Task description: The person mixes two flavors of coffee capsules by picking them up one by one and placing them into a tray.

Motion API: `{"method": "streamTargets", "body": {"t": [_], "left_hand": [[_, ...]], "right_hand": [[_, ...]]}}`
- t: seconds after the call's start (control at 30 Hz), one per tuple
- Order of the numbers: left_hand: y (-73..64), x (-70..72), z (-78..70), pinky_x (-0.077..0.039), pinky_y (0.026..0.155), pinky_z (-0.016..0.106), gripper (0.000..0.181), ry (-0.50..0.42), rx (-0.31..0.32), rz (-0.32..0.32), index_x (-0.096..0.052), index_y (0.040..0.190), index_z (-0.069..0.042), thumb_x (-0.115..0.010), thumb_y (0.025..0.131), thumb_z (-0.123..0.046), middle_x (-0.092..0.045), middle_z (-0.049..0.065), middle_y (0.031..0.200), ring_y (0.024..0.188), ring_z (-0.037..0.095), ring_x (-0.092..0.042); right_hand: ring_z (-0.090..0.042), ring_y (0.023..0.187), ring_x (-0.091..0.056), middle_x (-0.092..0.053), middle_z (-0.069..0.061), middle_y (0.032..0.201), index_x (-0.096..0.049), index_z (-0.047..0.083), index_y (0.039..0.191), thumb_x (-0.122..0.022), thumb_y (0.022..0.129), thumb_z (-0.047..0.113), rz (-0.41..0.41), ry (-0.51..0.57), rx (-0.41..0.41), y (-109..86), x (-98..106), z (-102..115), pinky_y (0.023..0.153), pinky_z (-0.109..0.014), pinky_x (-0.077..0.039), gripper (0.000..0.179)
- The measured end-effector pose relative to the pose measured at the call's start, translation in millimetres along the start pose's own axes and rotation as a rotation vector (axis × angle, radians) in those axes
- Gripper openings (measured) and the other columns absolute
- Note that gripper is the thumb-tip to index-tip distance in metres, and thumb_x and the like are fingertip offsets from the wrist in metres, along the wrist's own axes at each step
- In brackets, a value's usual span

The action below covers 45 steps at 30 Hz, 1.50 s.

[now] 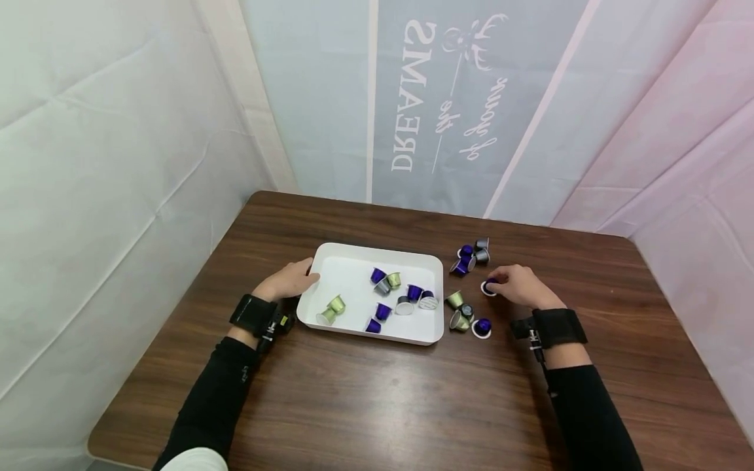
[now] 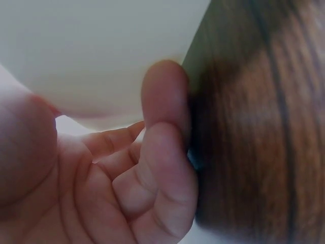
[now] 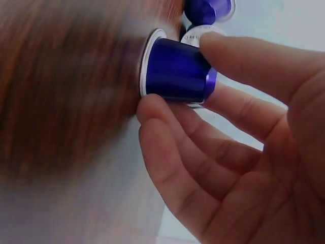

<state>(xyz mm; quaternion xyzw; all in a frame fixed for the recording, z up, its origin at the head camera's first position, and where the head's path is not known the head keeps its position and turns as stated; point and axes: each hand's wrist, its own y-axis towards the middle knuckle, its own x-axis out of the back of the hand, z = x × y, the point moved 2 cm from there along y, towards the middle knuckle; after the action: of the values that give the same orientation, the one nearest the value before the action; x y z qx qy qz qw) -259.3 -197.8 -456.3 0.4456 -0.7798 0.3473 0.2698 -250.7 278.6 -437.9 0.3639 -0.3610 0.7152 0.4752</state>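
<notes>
A white tray (image 1: 359, 258) lies on the table with several purple-blue, green and grey coffee capsules inside. At its left end my left hand (image 1: 290, 280) grips the wall, thumb over the rim. In the left wrist view the fingers (image 2: 165, 91) curl against the tray's outer side (image 2: 96, 56). To the right of the tray, my right hand (image 1: 521, 286) holds a blue coffee capsule (image 3: 175, 71) between thumb and fingers. This capsule stands rim down at the table surface, its narrow end toward the palm.
Between tray and right hand lie green capsules (image 1: 455, 299) beside a dark one (image 1: 466, 311). Nearer me, another blue capsule (image 1: 482, 327) stands rim down. Farther back is a cluster of blue capsules (image 1: 463, 264) and grey capsules (image 1: 482, 255). Fabric curtains (image 1: 330, 98) hang behind the wooden table (image 1: 377, 405).
</notes>
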Motion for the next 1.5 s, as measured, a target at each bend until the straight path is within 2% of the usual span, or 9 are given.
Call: {"method": "streamTargets", "body": {"t": [0.1, 0.37, 0.53, 0.7, 0.9, 1.1, 1.5], "left_hand": [[-0.7, 0.2, 0.7, -0.043, 0.083, 0.038, 0.051, 0.002, 0.007, 0.0, -0.028, 0.143, 0.005, -0.038, 0.102, -0.024, -0.05, 0.023, 0.129, 0.097, 0.024, -0.055], [0.2, -1.5, -1.0, -0.043, 0.083, 0.038, 0.052, -0.003, 0.011, -0.002, -0.027, 0.144, 0.004, -0.038, 0.102, -0.025, -0.05, 0.022, 0.131, 0.096, 0.023, -0.056], [0.9, 0.1, 1.1, -0.043, 0.084, 0.038, 0.053, -0.014, 0.014, -0.009, -0.026, 0.145, 0.004, -0.038, 0.102, -0.025, -0.051, 0.022, 0.13, 0.098, 0.023, -0.056], [0.8, 2.0, 2.4, -0.044, 0.083, 0.038, 0.053, -0.019, 0.015, -0.012, -0.026, 0.146, 0.002, -0.038, 0.102, -0.025, -0.053, 0.021, 0.128, 0.096, 0.022, -0.058], [0.5, 0.6, 1.6, -0.044, 0.082, 0.037, 0.052, -0.01, 0.02, -0.008, -0.028, 0.144, 0.003, -0.038, 0.102, -0.025, -0.053, 0.02, 0.127, 0.095, 0.022, -0.057], [0.4, -1.4, 0.1, -0.043, 0.083, 0.038, 0.051, -0.013, -0.003, -0.015, -0.029, 0.143, 0.005, -0.039, 0.101, -0.024, -0.052, 0.023, 0.128, 0.097, 0.024, -0.057], [1.2, -1.3, 1.4, -0.044, 0.081, 0.037, 0.051, -0.016, 0.009, -0.01, -0.029, 0.143, 0.004, -0.038, 0.102, -0.024, -0.053, 0.021, 0.127, 0.094, 0.022, -0.057]], "right_hand": [[-0.027, 0.087, -0.06, -0.064, -0.018, 0.103, -0.064, -0.002, 0.113, -0.061, 0.092, 0.022, 0.009, 0.035, -0.023, -1.6, -2, -4, 0.076, -0.046, -0.047, 0.031], [-0.032, 0.094, -0.057, -0.063, -0.017, 0.103, -0.065, 0.001, 0.112, -0.066, 0.089, 0.027, -0.011, 0.059, -0.091, -6.4, -2, -15, 0.079, -0.048, -0.045, 0.035], [-0.03, 0.09, -0.057, -0.064, -0.015, 0.098, -0.066, 0.001, 0.108, -0.066, 0.088, 0.026, -0.013, 0.027, -0.095, -5.1, 4, -13, 0.076, -0.047, -0.045, 0.032], [-0.029, 0.088, -0.058, -0.064, -0.016, 0.1, -0.065, 0.0, 0.109, -0.065, 0.09, 0.029, -0.035, 0.012, -0.087, -6.8, 6, -10, 0.075, -0.045, -0.046, 0.034], [-0.027, 0.086, -0.059, -0.064, -0.015, 0.099, -0.064, 0.0, 0.107, -0.063, 0.091, 0.029, -0.075, 0.045, -0.061, -11.7, 9, -2, 0.073, -0.043, -0.047, 0.033], [-0.023, 0.083, -0.059, -0.063, -0.014, 0.1, -0.062, 0.002, 0.105, -0.063, 0.091, 0.033, -0.077, 0.082, -0.057, -15.2, 10, 7, 0.07, -0.04, -0.047, 0.034], [-0.019, 0.073, -0.054, -0.062, -0.007, 0.091, -0.061, 0.006, 0.104, -0.068, 0.087, 0.036, -0.07, 0.079, -0.021, -11.6, 2, 38, 0.063, -0.034, -0.043, 0.036]]}}
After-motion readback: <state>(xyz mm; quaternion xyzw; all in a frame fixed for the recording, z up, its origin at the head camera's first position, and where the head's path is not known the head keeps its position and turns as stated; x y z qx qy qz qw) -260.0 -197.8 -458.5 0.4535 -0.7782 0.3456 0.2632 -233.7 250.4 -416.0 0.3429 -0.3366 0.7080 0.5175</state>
